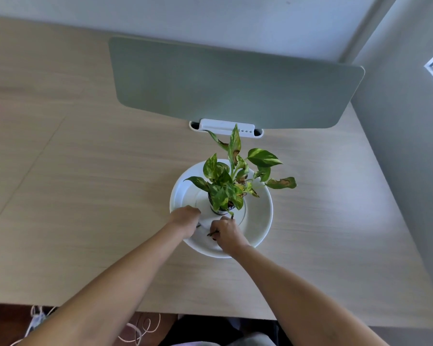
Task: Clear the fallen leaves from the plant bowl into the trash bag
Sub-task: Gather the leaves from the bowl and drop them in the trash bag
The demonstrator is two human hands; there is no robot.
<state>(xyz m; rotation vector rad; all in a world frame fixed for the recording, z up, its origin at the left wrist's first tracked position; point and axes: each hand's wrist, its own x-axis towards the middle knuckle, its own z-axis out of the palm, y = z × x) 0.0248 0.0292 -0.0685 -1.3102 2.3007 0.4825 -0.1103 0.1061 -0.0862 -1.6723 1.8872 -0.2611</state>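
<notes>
A white plant bowl (260, 221) sits on the wooden desk, with a small potted pothos (226, 188) standing at its centre. Both my hands reach into the near left part of the bowl. My left hand (185, 218) is closed at the bowl's left rim, and a small dark bit shows under its fingers. My right hand (226, 232) pinches dark, dry fallen leaves (213, 233) beside the pot, with a green stem tip sticking up by its fingers. No trash bag is in view.
A grey-green divider panel (230, 86) stands upright behind the bowl, held by a white clamp (226, 127). The desk's (85, 196) front edge runs below my arms, with cables on the floor underneath. A wall borders the desk on the right.
</notes>
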